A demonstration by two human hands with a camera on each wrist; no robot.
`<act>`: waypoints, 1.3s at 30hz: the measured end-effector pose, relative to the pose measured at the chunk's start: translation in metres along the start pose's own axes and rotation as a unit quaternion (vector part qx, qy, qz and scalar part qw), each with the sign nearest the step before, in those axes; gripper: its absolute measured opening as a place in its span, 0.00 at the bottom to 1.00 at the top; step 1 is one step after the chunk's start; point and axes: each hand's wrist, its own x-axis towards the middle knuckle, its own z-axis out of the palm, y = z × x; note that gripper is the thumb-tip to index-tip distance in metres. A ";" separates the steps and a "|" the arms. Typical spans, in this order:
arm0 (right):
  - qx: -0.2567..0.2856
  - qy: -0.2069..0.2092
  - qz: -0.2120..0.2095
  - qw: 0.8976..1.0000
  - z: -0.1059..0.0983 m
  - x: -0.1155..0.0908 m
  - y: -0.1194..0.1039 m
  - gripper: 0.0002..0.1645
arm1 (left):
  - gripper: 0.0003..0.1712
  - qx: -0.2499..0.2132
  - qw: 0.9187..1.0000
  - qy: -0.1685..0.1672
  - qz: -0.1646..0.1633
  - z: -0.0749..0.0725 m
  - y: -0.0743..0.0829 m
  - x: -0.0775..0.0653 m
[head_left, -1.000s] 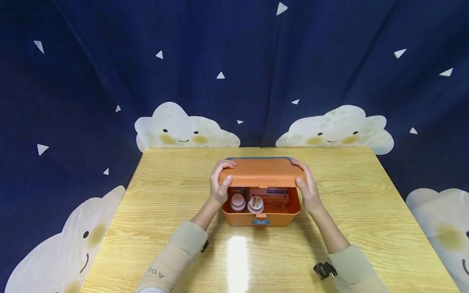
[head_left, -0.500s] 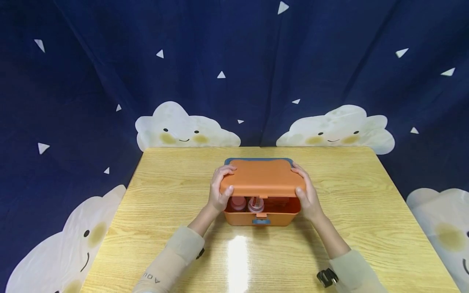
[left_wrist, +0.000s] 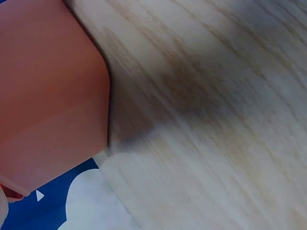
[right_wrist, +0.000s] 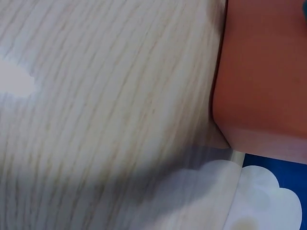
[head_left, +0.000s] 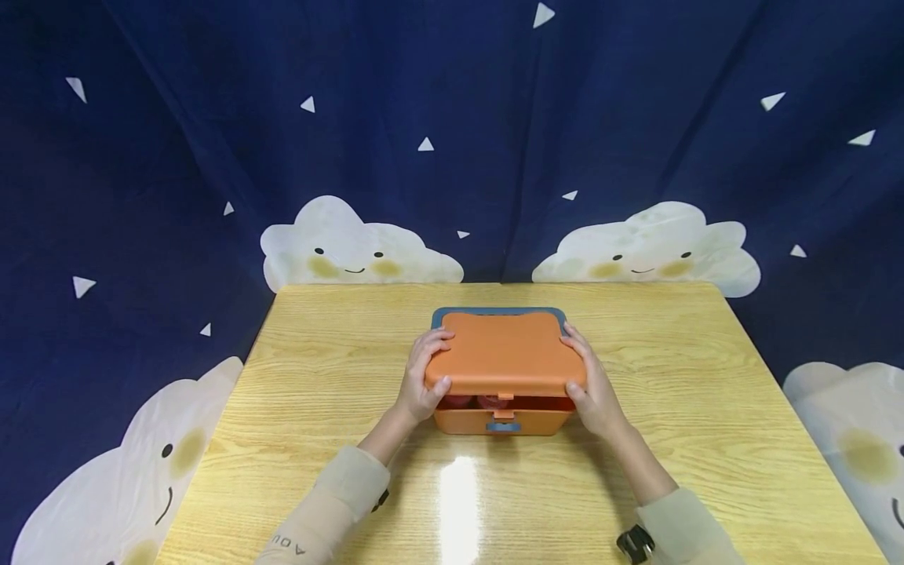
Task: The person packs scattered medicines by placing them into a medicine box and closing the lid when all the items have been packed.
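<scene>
An orange plastic storage box [head_left: 459, 424] stands on the table with its lid [head_left: 504, 353] tilted down, a narrow gap left along the front. My left hand [head_left: 420, 378] holds the lid's left end, thumb at the front corner and fingers over the side. At the opposite end my right hand [head_left: 595, 390] grips the lid the same way. Through the gap show the dim tops of two bottles [head_left: 492, 401]; the rest of the contents is hidden. A blue latch [head_left: 503, 428] sits on the front wall. Both wrist views show the box's orange walls [left_wrist: 53, 100] [right_wrist: 264, 81].
The wooden table [head_left: 339, 345] extends around the box on all sides. A dark blue curtain [head_left: 381, 141] with white clouds and triangles hangs behind it and at both sides. A blue handle [head_left: 498, 311] runs along the box's back.
Both hands have brought the lid down and toward the front, narrowing the gap. The bottles and medicine cartons seen inside earlier are now mostly covered. The box body has stayed in place.
</scene>
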 end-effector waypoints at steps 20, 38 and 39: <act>-0.100 -0.011 -0.048 0.994 0.004 -0.018 0.021 0.52 | 0.34 0.088 0.992 -0.088 0.031 -0.007 -0.023 -0.030; -0.130 -0.011 -0.068 0.989 0.006 -0.027 0.030 0.52 | 0.34 0.117 0.986 -0.098 0.064 -0.007 -0.028 -0.038; -0.131 -0.012 -0.068 0.989 0.006 -0.027 0.030 0.51 | 0.34 0.116 0.986 -0.099 0.062 -0.007 -0.028 -0.038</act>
